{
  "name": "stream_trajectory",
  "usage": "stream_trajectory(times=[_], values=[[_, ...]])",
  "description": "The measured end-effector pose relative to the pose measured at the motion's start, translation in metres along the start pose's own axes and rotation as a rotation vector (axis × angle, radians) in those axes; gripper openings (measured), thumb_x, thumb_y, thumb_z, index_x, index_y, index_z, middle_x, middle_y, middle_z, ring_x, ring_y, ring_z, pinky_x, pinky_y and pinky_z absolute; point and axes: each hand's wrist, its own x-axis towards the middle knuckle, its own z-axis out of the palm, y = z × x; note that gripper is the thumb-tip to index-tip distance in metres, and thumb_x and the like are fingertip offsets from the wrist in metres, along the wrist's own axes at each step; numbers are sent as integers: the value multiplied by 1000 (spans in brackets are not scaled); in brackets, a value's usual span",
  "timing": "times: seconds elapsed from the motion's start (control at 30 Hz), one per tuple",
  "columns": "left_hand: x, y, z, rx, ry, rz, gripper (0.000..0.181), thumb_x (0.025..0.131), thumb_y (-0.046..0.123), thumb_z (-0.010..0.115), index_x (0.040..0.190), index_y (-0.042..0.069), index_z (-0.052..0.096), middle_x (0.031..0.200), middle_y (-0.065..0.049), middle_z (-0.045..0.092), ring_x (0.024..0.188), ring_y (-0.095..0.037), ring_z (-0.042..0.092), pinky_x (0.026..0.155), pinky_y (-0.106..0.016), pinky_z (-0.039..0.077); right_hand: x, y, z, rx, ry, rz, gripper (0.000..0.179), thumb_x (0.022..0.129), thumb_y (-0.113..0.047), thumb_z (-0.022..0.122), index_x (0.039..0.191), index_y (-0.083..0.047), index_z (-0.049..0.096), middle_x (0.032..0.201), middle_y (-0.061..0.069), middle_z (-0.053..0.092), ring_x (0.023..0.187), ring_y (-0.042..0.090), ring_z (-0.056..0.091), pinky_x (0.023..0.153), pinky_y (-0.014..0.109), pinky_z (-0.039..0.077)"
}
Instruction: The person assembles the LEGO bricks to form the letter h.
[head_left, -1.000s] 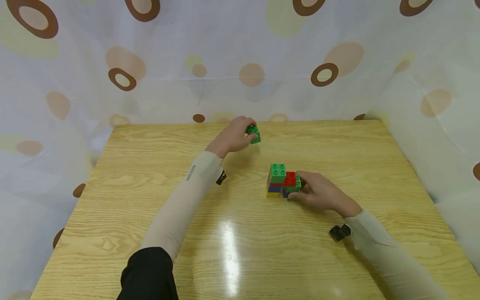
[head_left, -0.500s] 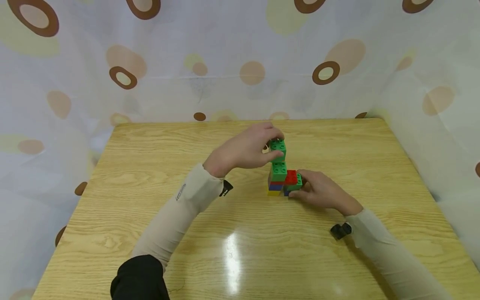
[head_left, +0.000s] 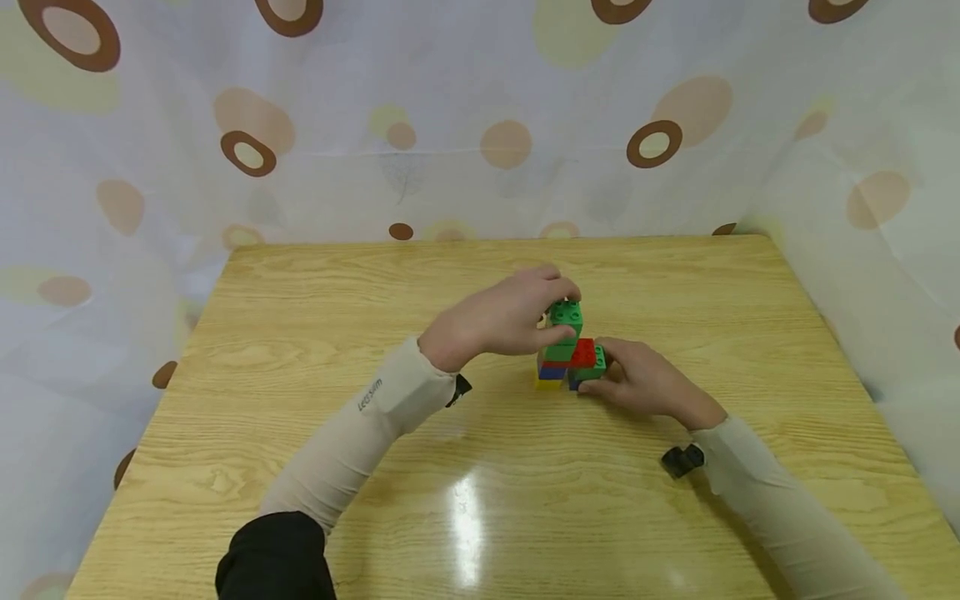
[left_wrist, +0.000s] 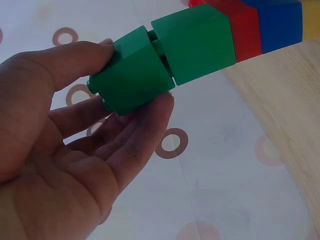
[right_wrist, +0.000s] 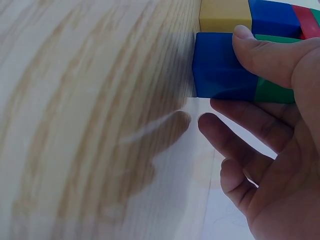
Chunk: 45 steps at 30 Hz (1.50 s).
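My left hand (head_left: 498,321) pinches a green toy building brick (left_wrist: 131,75) between thumb and fingers, at the top of a tower. In the left wrist view this brick sits slightly askew over the tower's green brick (left_wrist: 197,45), with a thin gap and studs showing between them. Below come a red brick (left_wrist: 245,30), a blue brick (left_wrist: 281,25) and a yellow brick (left_wrist: 311,20). My right hand (head_left: 641,379) grips a lower stack beside the tower: a blue brick (right_wrist: 220,65) at the bottom, a green brick (right_wrist: 275,94) above, and a red brick (head_left: 582,353) on top.
Both stacks stand on a wood-grain table (head_left: 337,317). A white curtain (head_left: 450,100) with brown and beige circles hangs behind it and along the sides. Light reflects off the tabletop in front of the stacks.
My left hand has carried the green brick from the back of the table rightward over the tower, then lowered it onto the top. My right hand has stayed on the lower stack.
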Motion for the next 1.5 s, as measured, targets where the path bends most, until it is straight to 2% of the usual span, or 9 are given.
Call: stream_trajectory(times=[0.2,0.47,0.53,0.67,0.8,0.93,1.07,1.23,1.5], values=[[3,7,8,96,-4,-16,34,100,28,67,125,4,62,111,-6,55,91,-16,52,78,-23,45,-1,0,-1,3,-2,-5,34,92,-32,76,121,-18,64,110,-5,73,94,9,68,87,41,56],[6,5,9,55,-7,-47,31,97,28,70,119,6,66,107,-5,57,88,-17,52,74,-22,43,0,-1,0,27,-1,-4,34,91,-28,79,120,-16,65,111,-5,73,97,11,69,90,42,56],[6,2,12,18,13,-50,30,96,28,71,118,7,67,105,-5,56,87,-17,51,73,-22,42,0,0,1,25,1,-9,34,90,-27,79,120,-16,65,111,-4,73,98,12,68,90,42,56],[2,-8,25,-98,122,-48,32,94,29,74,118,9,67,101,-2,58,87,-15,53,74,-22,44,1,1,2,27,12,-24,34,90,-27,79,119,-17,65,112,-4,72,101,14,68,91,44,55],[-3,-19,42,-244,231,-40,46,93,30,75,132,11,61,103,1,63,92,-15,61,83,-27,52,1,2,3,34,25,-29,37,90,-28,79,121,-16,64,114,-2,71,103,18,68,90,46,55],[-7,-24,52,-333,264,-63,65,92,30,76,147,11,49,111,-1,65,101,-18,63,89,-34,54,-1,-1,1,24,25,9,48,90,-34,79,129,-15,60,120,0,69,107,21,66,93,50,53],[-11,-28,59,-371,252,-80,63,91,27,77,146,9,50,119,-5,65,108,-24,64,92,-40,55,-6,-6,-4,-11,32,64,65,89,-42,78,140,-10,53,130,7,64,112,26,62,96,54,50],[-17,-32,70,-369,243,-87,59,92,26,77,142,8,53,122,-5,66,110,-25,64,92,-36,55,-12,-11,-8,-39,110,23,65,89,-33,80,140,-4,54,132,14,62,112,32,62,93,55,52],[-21,-41,87,-399,244,-122,47,93,24,77,133,8,61,125,-8,66,112,-28,64,96,-40,54,-18,-11,-5,-69,307,-140,51,81,-15,87,125,-6,64,118,8,68,100,28,65,83,50,56]])
